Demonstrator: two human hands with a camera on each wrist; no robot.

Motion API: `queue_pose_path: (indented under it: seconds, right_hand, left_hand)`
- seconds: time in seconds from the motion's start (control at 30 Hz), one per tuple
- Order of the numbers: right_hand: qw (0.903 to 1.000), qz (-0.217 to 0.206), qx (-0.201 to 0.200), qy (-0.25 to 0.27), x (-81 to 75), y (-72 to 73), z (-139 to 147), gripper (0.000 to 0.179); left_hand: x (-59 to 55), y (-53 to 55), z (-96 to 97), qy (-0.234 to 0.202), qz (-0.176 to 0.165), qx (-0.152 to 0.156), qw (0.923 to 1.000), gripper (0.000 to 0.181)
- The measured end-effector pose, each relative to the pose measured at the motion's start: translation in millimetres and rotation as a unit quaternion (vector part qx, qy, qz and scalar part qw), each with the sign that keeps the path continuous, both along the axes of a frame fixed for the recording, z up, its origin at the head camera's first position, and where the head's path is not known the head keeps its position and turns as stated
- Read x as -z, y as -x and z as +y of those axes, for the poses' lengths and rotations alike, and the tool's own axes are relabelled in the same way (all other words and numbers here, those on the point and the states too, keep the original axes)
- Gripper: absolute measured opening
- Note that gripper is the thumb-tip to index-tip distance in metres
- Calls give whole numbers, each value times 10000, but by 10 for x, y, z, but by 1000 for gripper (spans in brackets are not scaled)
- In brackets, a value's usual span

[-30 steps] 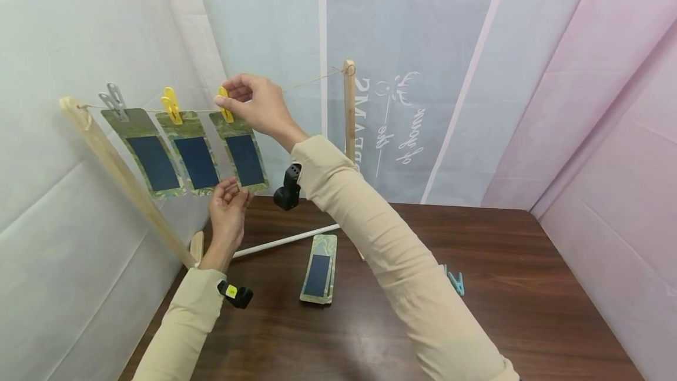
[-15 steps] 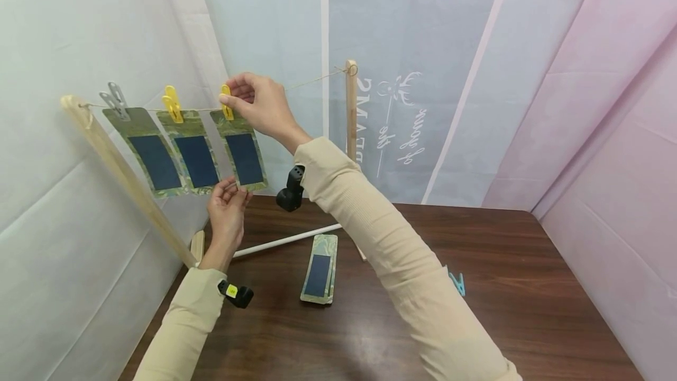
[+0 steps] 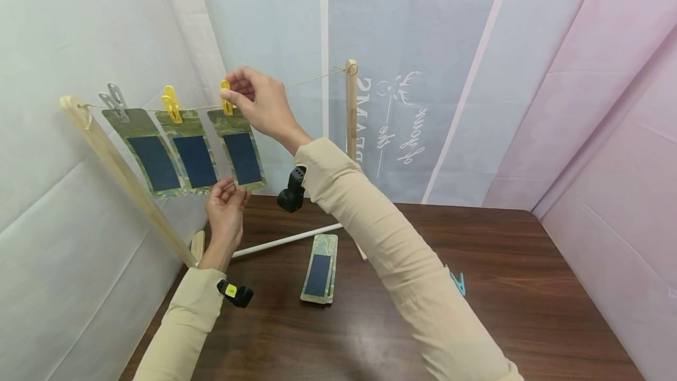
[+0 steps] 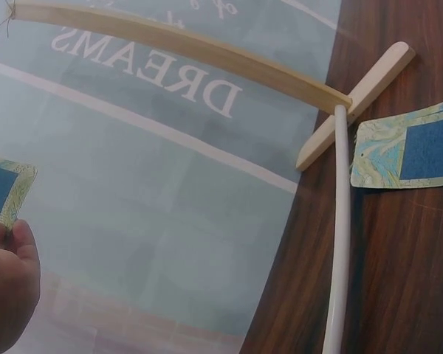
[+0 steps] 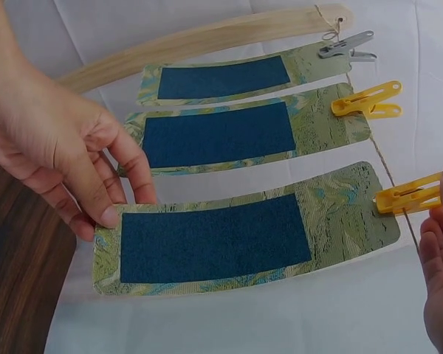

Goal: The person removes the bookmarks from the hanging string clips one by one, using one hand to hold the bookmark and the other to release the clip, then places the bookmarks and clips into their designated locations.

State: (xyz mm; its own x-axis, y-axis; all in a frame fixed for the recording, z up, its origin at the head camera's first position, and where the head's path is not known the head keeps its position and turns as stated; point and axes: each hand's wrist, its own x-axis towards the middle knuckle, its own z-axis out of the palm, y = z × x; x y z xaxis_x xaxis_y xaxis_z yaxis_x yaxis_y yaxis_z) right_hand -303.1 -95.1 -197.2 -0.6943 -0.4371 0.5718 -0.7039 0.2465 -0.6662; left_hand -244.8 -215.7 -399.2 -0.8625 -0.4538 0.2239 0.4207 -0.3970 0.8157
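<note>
Three green marbled cards with dark blue panels hang in a row from a string [image 3: 309, 81]. On the rightmost card [image 5: 214, 240], my left hand [image 3: 226, 216] pinches the bottom edge between thumb and fingers. My right hand [image 3: 264, 102] pinches the yellow clothespin [image 5: 407, 195] at that card's top, where it bites card and string together. A second yellow clothespin [image 3: 171, 104] grips the middle card [image 3: 194, 160], and a grey clothespin [image 3: 114, 102] the left card [image 3: 154, 163]. In the left wrist view only a corner of the held card shows above the thumb.
Two wooden posts, left [image 3: 127, 175] and right [image 3: 351, 110], carry the string, with a white rod [image 3: 285, 240] low between them. A small stack of similar cards [image 3: 319, 272] lies on the dark wooden table [image 3: 370, 334]. A blue clothespin [image 3: 459, 283] lies partly behind the right sleeve.
My right hand and the yellow clothespin have risen slightly, drawing the string up a little. The held card's lower end has shifted slightly left and up with my left hand.
</note>
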Motion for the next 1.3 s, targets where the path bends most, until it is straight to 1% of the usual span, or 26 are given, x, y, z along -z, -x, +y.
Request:
queue_pose_path:
  seconds: [0.27, 0.5, 0.77, 0.93, 1.1, 1.3]
  right_hand:
    - [9993, 33, -47, 382, -20, -18, 36, 22]
    - [9972, -62, -50, 742, -4, -12, 65, 24]
    - [9933, 82, -5, 1151, 9, -1, 88, 24]
    - [9931, 96, -28, 1167, 16, 5, 109, 23]
    - [9937, -87, 46, 1113, 31, -14, 142, 22]
    - [9927, -313, 78, 1160, 82, -28, 203, 25]
  left_hand:
    - [-9, 10, 6, 9, 10, 59, 10000, 25]
    - [-12, 1, 19, -55, -28, 62, 10000, 25]
    - [-4, -6, 28, -105, 13, 106, 9999, 26]
    - [-7, -7, 39, -63, -4, 88, 9999, 27]
    - [-5, -22, 56, -62, 19, 93, 9999, 27]
    - [10, -31, 63, -35, 27, 120, 9999, 27]
